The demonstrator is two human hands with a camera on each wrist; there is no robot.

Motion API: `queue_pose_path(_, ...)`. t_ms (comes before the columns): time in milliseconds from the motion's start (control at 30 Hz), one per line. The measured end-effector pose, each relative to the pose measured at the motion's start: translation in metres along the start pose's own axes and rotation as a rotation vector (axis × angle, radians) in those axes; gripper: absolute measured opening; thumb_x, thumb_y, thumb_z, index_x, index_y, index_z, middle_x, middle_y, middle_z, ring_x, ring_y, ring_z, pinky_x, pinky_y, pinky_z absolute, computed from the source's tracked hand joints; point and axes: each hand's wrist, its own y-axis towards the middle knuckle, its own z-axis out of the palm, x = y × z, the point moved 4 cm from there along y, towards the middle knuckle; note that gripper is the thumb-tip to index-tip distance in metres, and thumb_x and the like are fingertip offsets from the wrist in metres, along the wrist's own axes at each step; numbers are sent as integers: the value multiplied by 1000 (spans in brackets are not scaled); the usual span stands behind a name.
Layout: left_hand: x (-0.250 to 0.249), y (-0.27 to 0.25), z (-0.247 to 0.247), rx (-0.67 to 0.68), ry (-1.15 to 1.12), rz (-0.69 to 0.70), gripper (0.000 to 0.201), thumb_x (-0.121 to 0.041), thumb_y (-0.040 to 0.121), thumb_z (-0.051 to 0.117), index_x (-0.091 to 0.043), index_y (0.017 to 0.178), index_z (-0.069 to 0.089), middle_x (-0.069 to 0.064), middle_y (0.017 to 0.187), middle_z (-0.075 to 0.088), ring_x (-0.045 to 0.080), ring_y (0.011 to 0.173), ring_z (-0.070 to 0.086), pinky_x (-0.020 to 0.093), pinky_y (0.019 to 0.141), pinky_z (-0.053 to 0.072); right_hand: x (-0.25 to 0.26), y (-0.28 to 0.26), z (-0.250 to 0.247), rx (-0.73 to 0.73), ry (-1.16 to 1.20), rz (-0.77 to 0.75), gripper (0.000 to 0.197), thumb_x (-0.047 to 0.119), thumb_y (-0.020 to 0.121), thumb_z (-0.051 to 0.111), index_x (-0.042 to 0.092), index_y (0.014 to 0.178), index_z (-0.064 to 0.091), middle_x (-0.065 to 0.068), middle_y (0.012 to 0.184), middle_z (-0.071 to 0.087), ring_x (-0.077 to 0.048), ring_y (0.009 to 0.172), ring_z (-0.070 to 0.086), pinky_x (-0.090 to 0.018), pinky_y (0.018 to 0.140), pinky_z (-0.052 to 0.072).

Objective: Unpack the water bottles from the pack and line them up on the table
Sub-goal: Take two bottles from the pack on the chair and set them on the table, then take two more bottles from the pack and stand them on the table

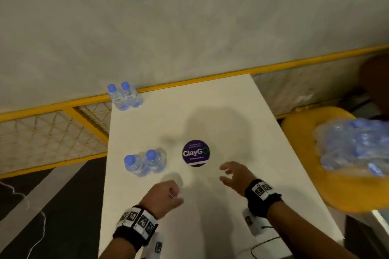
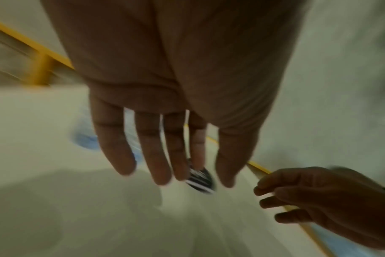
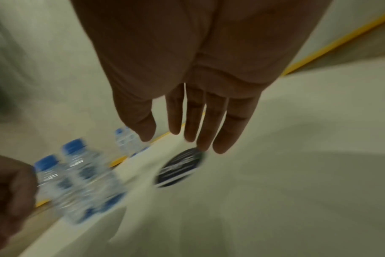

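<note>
Two clear, blue-capped water bottles (image 1: pixel 124 96) stand at the white table's (image 1: pixel 221 107) far left corner. Another pair (image 1: pixel 145 164) stands by the left edge, closer to me. The plastic-wrapped pack of bottles (image 1: pixel 353 145) lies on a yellow chair (image 1: pixel 311 187) to the right of the table. My left hand (image 1: pixel 166 195) hovers over the near part of the table just right of the closer pair, fingers loosely curled, holding nothing. My right hand (image 1: pixel 233 176) hovers beside it with fingers spread and empty. The right wrist view shows the closer pair (image 3: pixel 77 182), blurred.
A round purple sticker (image 1: pixel 195 153) sits mid-table, just beyond my hands. A yellow mesh railing (image 1: pixel 52 128) runs behind and to the left of the table. A small white device with a black cable (image 1: pixel 254 225) lies at the near edge.
</note>
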Motion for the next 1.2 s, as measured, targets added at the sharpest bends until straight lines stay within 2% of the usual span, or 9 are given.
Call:
queue_pose_path(200,-199,46,106,206,73,334,36,-47,87,73,-26,115,69,-10,109,72,6,92,69,26,87,56,-192,-132,-116,-374,130,439,26,28,88,69,15,110,64,-6,106,71,-25,97,66,-36,85,52)
queue_pose_path(300,-298,57,175,335,34,424,45,-46,88,73,-24,127,66,-7,122,70,11,97,69,30,90,56,-284,-186,-165,-550,313,667,46,32,88,68,17,128,53,-7,123,63,-29,107,64,-42,90,52)
queue_pose_path(500,-438,89,293,403,-70,399,76,-54,79,71,-37,148,45,-1,135,63,25,119,63,43,98,54,-390,-217,-248,-720,466,744,63,26,91,66,18,146,37,-8,146,48,-32,126,53,-48,101,46)
queue_pose_path(633,-478,124,328,240,-117,282,81,-42,90,67,-36,157,23,1,146,50,32,125,57,36,94,47,-413,-201,-275,-686,485,704,63,28,90,66,23,146,37,-3,146,49,-31,126,54,-45,98,47)
queue_pose_path(767,-488,144,342,108,-250,159,67,-33,85,71,-28,147,44,0,142,58,27,119,61,37,96,51,-429,-187,-277,-714,643,647,55,25,89,69,28,139,44,1,130,60,-24,110,60,-34,83,46)
queue_pose_path(867,-485,155,345,18,-387,36,59,-30,79,75,-20,132,51,4,123,66,26,99,67,41,83,58,-444,-184,-271,-793,779,738,57,26,85,74,20,133,45,0,118,60,-18,93,58,-34,78,47)
queue_pose_path(933,-486,161,347,-12,-356,28,68,-38,73,72,-18,133,47,7,123,66,29,97,68,49,81,61,-448,-183,-267,-850,804,779,54,27,82,76,16,126,48,-5,116,63,-18,89,60,-35,77,51)
queue_pose_path(1067,-497,170,358,-18,-298,-17,100,-54,74,69,-15,154,24,12,151,47,37,124,57,51,99,53,-454,-172,-253,-868,905,701,68,36,81,76,32,137,39,1,124,57,-12,95,63,-38,78,59)
queue_pose_path(1200,-510,178,352,-97,-323,-88,93,-83,64,67,-29,136,42,1,122,65,31,100,66,47,86,58,-458,-160,-251,-780,808,729,82,44,81,74,45,146,23,-11,139,38,-32,112,58,-49,94,53)
